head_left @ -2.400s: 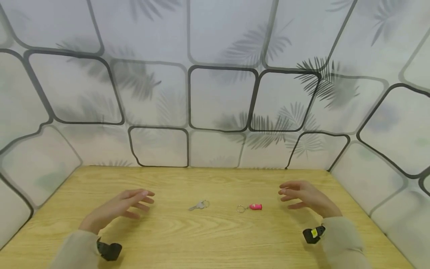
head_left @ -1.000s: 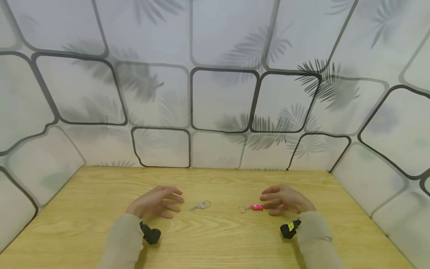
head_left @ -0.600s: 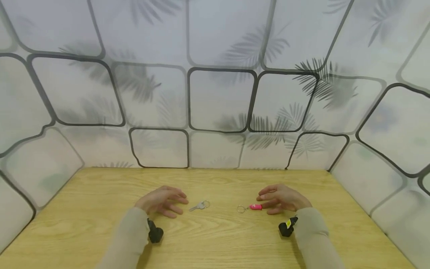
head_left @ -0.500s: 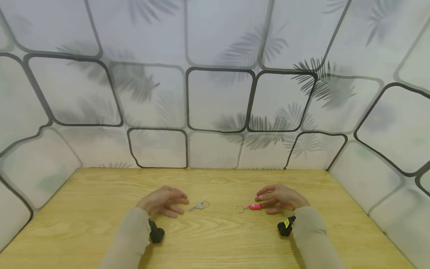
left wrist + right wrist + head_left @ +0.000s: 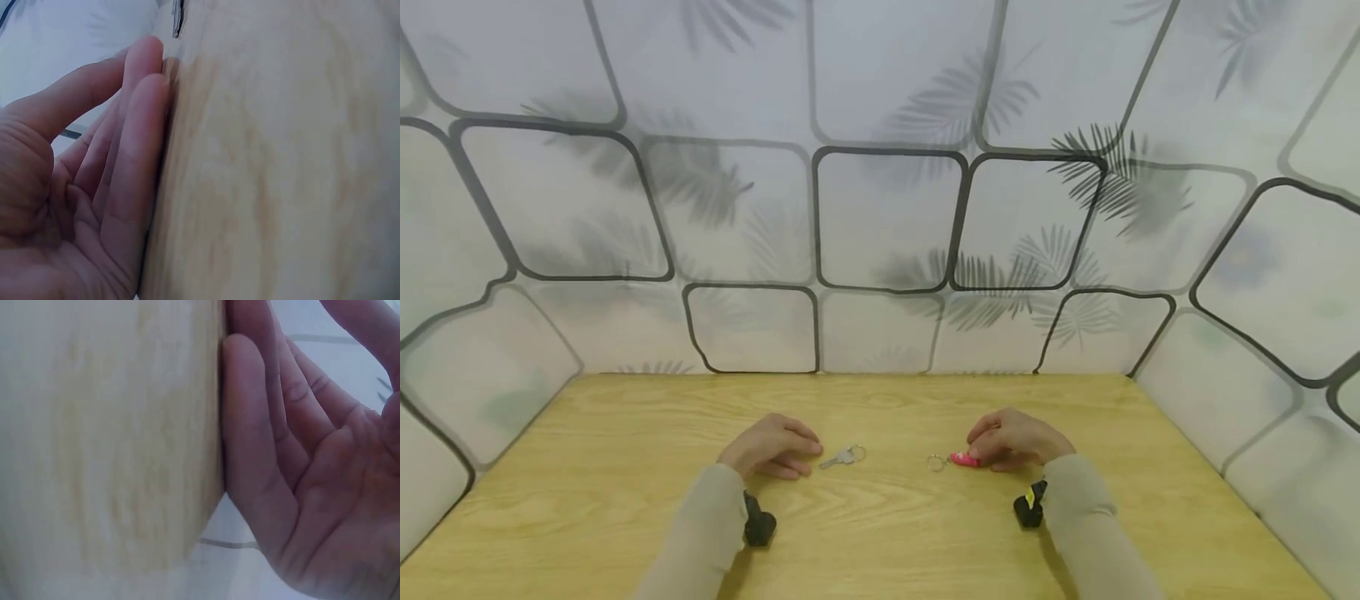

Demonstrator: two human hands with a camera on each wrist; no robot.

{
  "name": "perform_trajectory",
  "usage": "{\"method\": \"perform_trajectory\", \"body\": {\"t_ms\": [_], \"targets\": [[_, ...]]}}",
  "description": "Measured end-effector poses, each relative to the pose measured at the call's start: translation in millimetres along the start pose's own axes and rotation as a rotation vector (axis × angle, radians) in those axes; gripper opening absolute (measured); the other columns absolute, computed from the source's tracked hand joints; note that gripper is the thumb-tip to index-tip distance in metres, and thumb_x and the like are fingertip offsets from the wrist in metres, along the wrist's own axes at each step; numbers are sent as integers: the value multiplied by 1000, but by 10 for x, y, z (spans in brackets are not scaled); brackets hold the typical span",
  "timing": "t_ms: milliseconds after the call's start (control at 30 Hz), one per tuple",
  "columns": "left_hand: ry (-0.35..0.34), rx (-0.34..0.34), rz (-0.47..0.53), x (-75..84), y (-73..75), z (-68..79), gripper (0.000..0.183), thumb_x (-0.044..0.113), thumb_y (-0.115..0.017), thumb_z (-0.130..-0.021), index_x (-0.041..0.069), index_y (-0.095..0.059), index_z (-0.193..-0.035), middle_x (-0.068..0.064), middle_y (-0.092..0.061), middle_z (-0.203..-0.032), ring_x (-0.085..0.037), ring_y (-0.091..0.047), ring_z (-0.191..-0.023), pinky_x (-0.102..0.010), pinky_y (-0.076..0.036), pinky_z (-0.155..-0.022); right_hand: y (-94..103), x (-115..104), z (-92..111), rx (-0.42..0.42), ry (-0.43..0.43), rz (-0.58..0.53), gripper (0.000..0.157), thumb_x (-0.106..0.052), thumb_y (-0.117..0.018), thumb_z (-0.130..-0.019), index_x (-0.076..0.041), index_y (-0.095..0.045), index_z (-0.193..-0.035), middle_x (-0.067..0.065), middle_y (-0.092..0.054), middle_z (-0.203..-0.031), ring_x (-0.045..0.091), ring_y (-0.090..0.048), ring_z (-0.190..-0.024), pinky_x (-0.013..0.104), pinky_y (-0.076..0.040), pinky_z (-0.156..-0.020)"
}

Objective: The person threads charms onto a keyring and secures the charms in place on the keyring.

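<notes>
My left grip [image 5: 772, 447], fingers loosely extended, rests on the worktop [image 5: 880, 533]; just beyond its fingertips lies a silver key [image 5: 844, 456]. Next, a pink fob [image 5: 962, 459], ring [image 5: 936, 469] leftward, meets my right grip [image 5: 1018, 439]; whether clamped, I cannot tell.

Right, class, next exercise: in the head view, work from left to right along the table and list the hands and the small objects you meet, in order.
Left hand → silver key with its ring → thin metal ring → pink charm joined to that ring → right hand.
</notes>
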State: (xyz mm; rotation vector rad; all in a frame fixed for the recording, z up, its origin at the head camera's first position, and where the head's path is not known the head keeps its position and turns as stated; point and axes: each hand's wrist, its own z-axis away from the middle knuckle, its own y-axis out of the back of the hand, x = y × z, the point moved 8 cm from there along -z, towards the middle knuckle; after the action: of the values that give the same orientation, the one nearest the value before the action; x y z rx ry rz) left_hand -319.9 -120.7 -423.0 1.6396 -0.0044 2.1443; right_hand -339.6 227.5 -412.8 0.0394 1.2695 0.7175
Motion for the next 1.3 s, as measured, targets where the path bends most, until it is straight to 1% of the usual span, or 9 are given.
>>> {"method": "perform_trajectory", "body": {"t_ms": [200, 400, 533, 600, 833, 967, 1067, 1200, 1300], "targets": [[16, 59, -26, 1, 27, 17, 28, 8, -77, -89, -4, -69, -113, -7, -74, -89, -15, -70, -69, -27, -58, -62, -51, -67, -38, 1, 18, 9, 32, -6, -81, -81, 6, -67, -108, 4, -72, -83, 13, -67, -75, 27, -54, -64], [5, 117, -48, 69, -9, 22, 27, 5, -81, -83, -3, -69, -106, -8, -71, -81, -13, -64, -63, -24, -55, -57, -56, -123, -13, 18, 48, 2, 25, 4, -79, -79, 9, -65, -99, 3, -72, -79, 11, -66, -71, 25, -53, -62], [28, 161, -77, 78, -42, 41, 24, 3, -83, -81, -1, -69, -100, -8, -69, -75, -13, -62, -58, -23, -52, -53, -90, -138, 5, 16, 54, 43, 24, 2, -80, -78, 8, -66, -97, 1, -71, -76, 10, -64, -68, 24, -51, -58], [26, 182, -99, 94, -51, 52, 25, 2, -84, -79, 0, -68, -98, -8, -69, -74, -13, -61, -58, -24, -52, -54, -104, -150, 12, 14, 60, 52, 23, 2, -80, -78, 7, -66, -96, 0, -70, -75, 9, -63, -67, 24, -50, -57], [-30, 242, -139, 185, -60, 73, 28, -3, -86, -74, -3, -67, -95, -9, -69, -79, -17, -64, -62, -29, -56, -59, -117, -218, 8, -11, 117, 9, 23, 7, -76, -77, 12, -63, -96, 2, -70, -74, 9, -64, -67, 22, -51, -59], [-49, 257, -244, 192, -94, 74, 29, 3, -89, -71, 0, -68, -91, -6, -68, -77, -18, -65, -65, -30, -55, -60, -110, -171, 20, 10, 104, 39, 22, 4, -79, -77, 8, -66, -94, 2, -71, -75, 9, -64, -66, 22, -50, -58], [-77, 265, -340, 220, -135, 103, 25, 4, -87, -71, 3, -69, -87, -3, -67, -73, -17, -63, -64, -30, -53, -60, -103, -126, 21, 31, 100, 60, 21, 2, -81, -76, 7, -68, -92, 3, -71, -76, 10, -63, -66, 22, -50, -58], [-141, 260, -403, 299, -226, 170, 21, -1, -82, -71, 3, -70, -87, -1, -66, -73, -16, -61, -65, -30, -51, -60, -89, -100, 36, 54, 116, 43, 19, 1, -79, -76, 7, -68, -90, 4, -71, -77, 11, -63, -68, 24, -52, -60], [-154, 235, -427, 330, -293, 210, 21, -4, -80, -73, 2, -70, -90, -2, -66, -77, -18, -61, -69, -32, -51, -63, -89, -96, 60, 66, 129, 11, 18, 2, -78, -77, 8, -68, -91, 6, -71, -78, 13, -64, -69, 24, -52, -60]]}}
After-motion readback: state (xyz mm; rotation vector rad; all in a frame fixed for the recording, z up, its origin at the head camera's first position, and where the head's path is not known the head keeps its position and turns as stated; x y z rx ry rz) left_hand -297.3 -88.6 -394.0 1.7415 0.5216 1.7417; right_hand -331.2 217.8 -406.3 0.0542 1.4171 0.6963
